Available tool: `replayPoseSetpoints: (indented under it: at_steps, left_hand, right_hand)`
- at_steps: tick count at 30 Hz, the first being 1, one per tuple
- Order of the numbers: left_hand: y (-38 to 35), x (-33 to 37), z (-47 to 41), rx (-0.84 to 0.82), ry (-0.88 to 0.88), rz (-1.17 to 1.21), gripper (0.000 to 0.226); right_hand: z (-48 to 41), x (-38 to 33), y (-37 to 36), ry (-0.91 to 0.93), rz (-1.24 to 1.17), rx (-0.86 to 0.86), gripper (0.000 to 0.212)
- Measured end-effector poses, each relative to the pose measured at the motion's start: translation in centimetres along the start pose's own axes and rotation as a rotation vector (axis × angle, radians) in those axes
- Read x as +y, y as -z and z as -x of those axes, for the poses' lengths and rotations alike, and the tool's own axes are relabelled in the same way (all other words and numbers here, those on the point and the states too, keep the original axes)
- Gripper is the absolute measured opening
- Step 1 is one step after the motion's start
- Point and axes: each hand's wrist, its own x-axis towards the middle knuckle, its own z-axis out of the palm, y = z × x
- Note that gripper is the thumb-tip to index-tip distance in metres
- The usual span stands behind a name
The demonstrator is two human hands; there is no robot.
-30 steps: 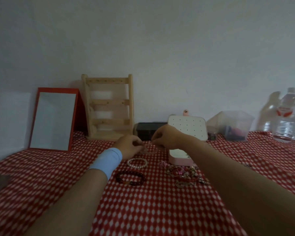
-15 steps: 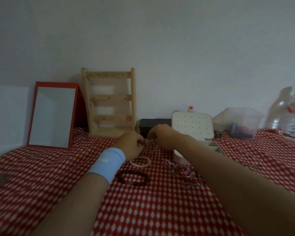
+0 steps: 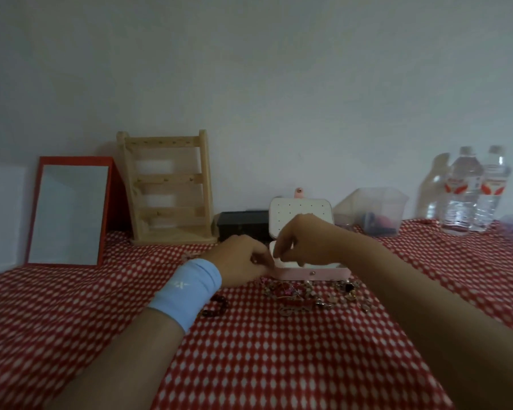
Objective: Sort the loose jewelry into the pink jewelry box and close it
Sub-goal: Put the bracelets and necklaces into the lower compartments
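On a red checked tablecloth (image 3: 279,365), two hands meet at an open pink jewelry box (image 3: 314,272).
The left hand (image 3: 240,263), above a blue wristband (image 3: 187,294), and the right hand (image 3: 302,241) curl their fingertips together at the box's left front corner; whether they pinch anything is too blurred to tell. The right hand hides part of the upright lid. Tangled loose jewelry (image 3: 302,294) lies just before the box; a dark bead bracelet (image 3: 219,300) is half hidden behind the wristband.
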Motion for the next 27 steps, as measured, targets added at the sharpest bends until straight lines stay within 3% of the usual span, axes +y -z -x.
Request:
replayPoseSetpoints:
  at_steps: [5,9,14,19,24,27]
  left_hand:
    - [-2.8,1.7,0.8,-0.127,-0.048,-0.01,0.02]
    - [-3.5,1.0,0.8,-0.069,-0.046,-0.096,0.014]
    - [-3.5,0.9,1.1,-0.001,-0.038,-0.061,0.017]
    - [-3.6,2.2,1.1,0.061,-0.069,0.181,0.019]
    - [-3.5,2.9,0.4,0.175,0.009,0.52,0.009]
    - [-3.1,3.4,0.3,0.133,0.081,0.74,0.014]
  right_hand:
    - [3.3,1.1,-0.7,-0.062,0.122,-0.168,0.012]
    - [4.2,1.7,-1.9,-0.076,0.173,-0.214,0.017]
    - [4.5,2.9,-2.3,-0.058,0.068,-0.183,0.015]
    - [4.3,3.3,-1.5,-0.082,-0.228,0.036,0.012]
    - [4.5,3.5,-1.1,-0.074,-0.488,0.139,0.015]
    - [4.7,3.7,-1.1,-0.122,-0.605,0.174,0.02]
